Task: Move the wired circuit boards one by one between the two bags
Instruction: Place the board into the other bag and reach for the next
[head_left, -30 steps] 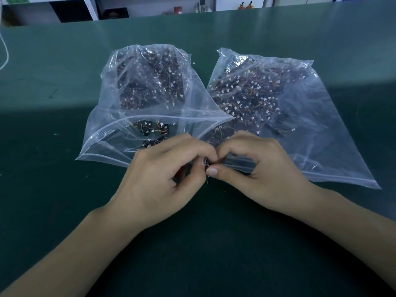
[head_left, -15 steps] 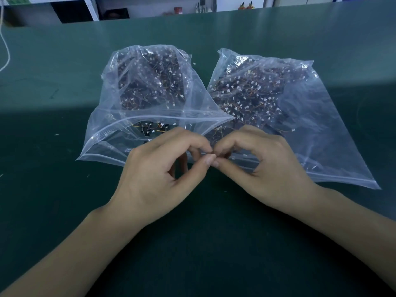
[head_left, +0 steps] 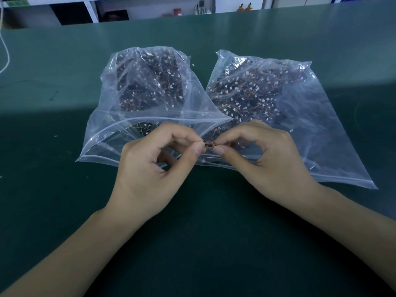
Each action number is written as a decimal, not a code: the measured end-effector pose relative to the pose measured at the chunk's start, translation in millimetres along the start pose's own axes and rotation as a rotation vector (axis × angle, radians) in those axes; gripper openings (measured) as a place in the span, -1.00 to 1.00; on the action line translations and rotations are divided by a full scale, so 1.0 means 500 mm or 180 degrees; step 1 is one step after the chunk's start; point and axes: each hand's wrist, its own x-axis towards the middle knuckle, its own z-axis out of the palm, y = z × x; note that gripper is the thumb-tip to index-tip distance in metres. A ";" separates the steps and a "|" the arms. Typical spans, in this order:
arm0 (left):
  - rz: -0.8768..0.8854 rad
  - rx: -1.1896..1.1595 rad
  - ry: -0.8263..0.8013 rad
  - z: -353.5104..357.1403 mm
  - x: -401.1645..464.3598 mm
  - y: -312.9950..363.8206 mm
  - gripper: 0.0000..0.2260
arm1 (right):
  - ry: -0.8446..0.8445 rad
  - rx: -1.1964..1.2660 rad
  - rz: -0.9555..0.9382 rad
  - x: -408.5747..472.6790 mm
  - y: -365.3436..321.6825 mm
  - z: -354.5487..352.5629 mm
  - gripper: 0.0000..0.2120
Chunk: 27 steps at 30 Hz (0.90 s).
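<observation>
Nearest to the camera, two bare forearms come in over the dark green desk [head_left: 203, 243]. The left hand [head_left: 150, 168] and the right hand [head_left: 265, 161] meet in the middle, just in front of the bag mouths. Between them is one small dark circuit board with a thin orange wire loop [head_left: 210, 145]; each hand has its grip clamped on it, thumb and forefinger pinched on its own end, and the other fingers are curled loosely.

I think the board is being passed or untangled between the hands. The risk here is the thin wire: if both hands pull apart, the wire may tear off the board, or the board may slip and fall on the desk. The wire can also catch other boards near the bag mouth and drag them out.

Just behind the hands lies the clear plastic zip bag on the left [head_left: 137, 116], its mouth open toward the person, with a heap of wired boards deep inside and a few near the opening. Beside it, touching at the near corner, lies the second clear plastic zip bag on the right [head_left: 310, 129], also with many boards. Its mouth is partly hidden by the right hand.

Far behind, past the desk edge, stand white shelves [head_left: 90, 9] with small objects, too small to tell
</observation>
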 end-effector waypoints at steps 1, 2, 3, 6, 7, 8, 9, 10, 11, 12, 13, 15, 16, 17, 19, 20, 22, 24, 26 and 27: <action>0.0015 0.0068 -0.0024 0.000 0.000 -0.002 -0.92 | 0.0007 0.0025 0.0033 0.000 -0.001 -0.001 -0.97; 0.0036 0.0177 -0.0032 0.000 0.000 -0.003 -0.93 | 0.0022 0.0069 0.0064 -0.001 -0.002 -0.001 -0.97; 0.0057 0.0312 -0.0023 0.000 0.001 -0.004 -0.95 | 0.0039 0.0119 0.0084 -0.001 -0.003 -0.002 -0.96; 0.0016 0.0609 0.0017 -0.002 0.003 -0.008 -0.98 | 0.0027 0.0205 0.0070 -0.003 -0.008 -0.001 -0.95; 0.0017 0.0696 -0.0001 -0.003 0.003 -0.009 -0.98 | 0.0015 0.0217 0.0057 -0.003 -0.009 -0.001 -0.95; 0.0045 0.0791 -0.0041 -0.005 0.004 -0.009 -0.96 | 0.0011 0.0228 0.0052 -0.003 -0.010 0.000 -0.95; 0.0091 0.0879 -0.0090 -0.006 0.005 -0.010 -0.94 | 0.0009 0.0236 0.0058 -0.003 -0.010 0.000 -0.95; 0.0141 0.0950 -0.0128 -0.006 0.005 -0.010 -0.92 | 0.0006 0.0240 0.0068 -0.003 -0.010 0.000 -0.96; 0.0183 0.0996 -0.0150 -0.007 0.006 -0.009 -0.91 | 0.0002 0.0235 0.0077 -0.003 -0.010 -0.001 -0.96; 0.0211 0.1016 -0.0160 -0.007 0.006 -0.008 -0.91 | -0.0008 0.0223 0.0088 -0.003 -0.009 -0.002 -0.96; 0.0230 0.1021 -0.0170 -0.007 0.006 -0.007 -0.91 | -0.0031 0.0201 0.0108 -0.003 -0.009 -0.002 -0.96; 0.0261 0.1046 -0.0202 -0.007 0.006 -0.007 -0.90 | -0.0093 0.0138 0.0145 -0.004 -0.007 -0.001 -0.96; 0.0276 0.1073 -0.0213 -0.007 0.007 -0.007 -0.89 | -0.0113 0.0103 0.0143 -0.004 -0.006 -0.001 -0.95; 0.0291 0.1106 -0.0206 -0.006 0.007 -0.007 -0.89 | -0.0127 0.0072 0.0126 -0.004 -0.005 0.000 -0.95; 0.0324 0.1167 -0.0156 -0.005 0.008 -0.006 -0.87 | -0.0140 0.0036 0.0059 -0.005 -0.007 0.001 -0.94; 0.0337 0.1181 -0.0138 -0.005 0.008 -0.004 -0.87 | -0.0142 0.0038 0.0034 -0.004 -0.008 0.001 -0.94; 0.0348 0.1172 -0.0132 -0.005 0.008 -0.001 -0.87 | -0.0147 0.0053 0.0016 -0.004 -0.010 0.001 -0.94; 0.0339 0.1165 -0.0151 -0.005 0.008 0.001 -0.86 | -0.0148 0.0052 0.0016 -0.005 -0.011 0.001 -0.93; 0.0345 0.1175 -0.0176 -0.005 0.008 0.003 -0.87 | -0.0147 0.0039 0.0009 -0.005 -0.011 0.000 -0.91; 0.0362 0.1173 -0.0182 -0.005 0.009 0.003 -0.87 | -0.0151 0.0039 0.0007 -0.005 -0.011 0.000 -0.91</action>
